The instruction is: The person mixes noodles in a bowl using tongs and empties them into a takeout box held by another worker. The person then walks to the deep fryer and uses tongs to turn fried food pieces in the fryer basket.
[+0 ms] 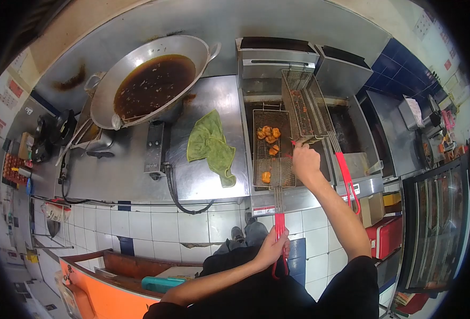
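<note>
My left hand (pixel 273 247) is wrapped round the red handle of a wire fryer basket (pixel 257 162), near the bottom centre. Several orange-brown fried pieces (pixel 267 133) lie in that basket, with one apart near its front end. Over the basket's right side, my right hand (pixel 305 161) is closed on a thin red-handled tool, whose tip points up and left. The rest of the tool is mostly hidden by the fingers. A second wire basket (pixel 304 106) with a red handle rests tilted to the right, with small orange bits inside.
A large metal wok (pixel 103 101) of dark liquid stands at the upper left. A green cloth (pixel 209 143) lies on the steel counter (pixel 123 181). An orange cabinet (pixel 104 292) is below left; a red box (pixel 384 237) and a glass-fronted cabinet (pixel 437 223) are at the right.
</note>
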Available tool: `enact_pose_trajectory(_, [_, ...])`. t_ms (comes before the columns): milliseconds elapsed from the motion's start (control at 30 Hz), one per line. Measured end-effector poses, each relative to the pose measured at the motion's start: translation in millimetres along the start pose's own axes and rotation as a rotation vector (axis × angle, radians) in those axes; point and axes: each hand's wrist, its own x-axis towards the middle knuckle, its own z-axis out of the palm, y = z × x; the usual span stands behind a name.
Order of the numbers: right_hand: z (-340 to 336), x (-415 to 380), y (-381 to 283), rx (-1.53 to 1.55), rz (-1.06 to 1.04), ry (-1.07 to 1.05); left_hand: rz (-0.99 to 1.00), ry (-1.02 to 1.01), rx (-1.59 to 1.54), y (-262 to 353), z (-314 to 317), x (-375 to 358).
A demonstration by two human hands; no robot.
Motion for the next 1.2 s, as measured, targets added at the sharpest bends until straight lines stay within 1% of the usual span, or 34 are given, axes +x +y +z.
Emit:
enact_pose_trajectory(33, [1, 0, 0, 0.020, -0.012, -0.032, -0.001, -0.005, -0.005, -1, -1, 0])
enact_pose_trajectory(133, [8, 5, -1, 0.028, 0.014, -0.053, 0.000, -0.016, -0.006, -1, -2, 0])
enact_pose_trajectory(333, [11, 15, -4, 0.050, -0.006, -0.083, -0.001, -0.033, 0.010, 0, -3, 0])
enact_pose_trajectory(467, [18, 22, -10, 0.062, 0.032, -0.078, -0.032, -0.042, -0.021, 3, -3, -1])
enact_pose_trajectory(667, [33, 34, -12, 0.100, -0.019, -0.052, -0.014, -0.052, -0.035, -2, -6, 1])
enact_pose_trajectory(733, [26, 32, -16, 0.003, -0.030, -0.050, -0.017, -0.054, -0.036, -1, -7, 1])
enact_pose_trajectory(933, [6, 19, -13, -0.024, -0.053, 0.006, -0.007, -0.084, -0.040, 0, -7, 1])
enact_pose_trajectory(1000, [2, 9, -15, -0.031, -0.075, -0.010, -0.002, -0.090, -0.015, 1, -7, 1])
enact_pose_trajectory(1067, [3, 1, -16, -0.042, -0.090, -0.027, -0.028, -0.071, -0.056, -1, -7, 1])
enact_pose_trajectory(1133, [9, -2, -18, -0.040, -0.145, -0.049, -0.034, -0.066, -0.037, 4, -5, 0])
enact_pose_trajectory(1200, [12, -4, -19, -0.031, -0.136, -0.066, -0.037, -0.056, -0.020, 5, -4, -1])
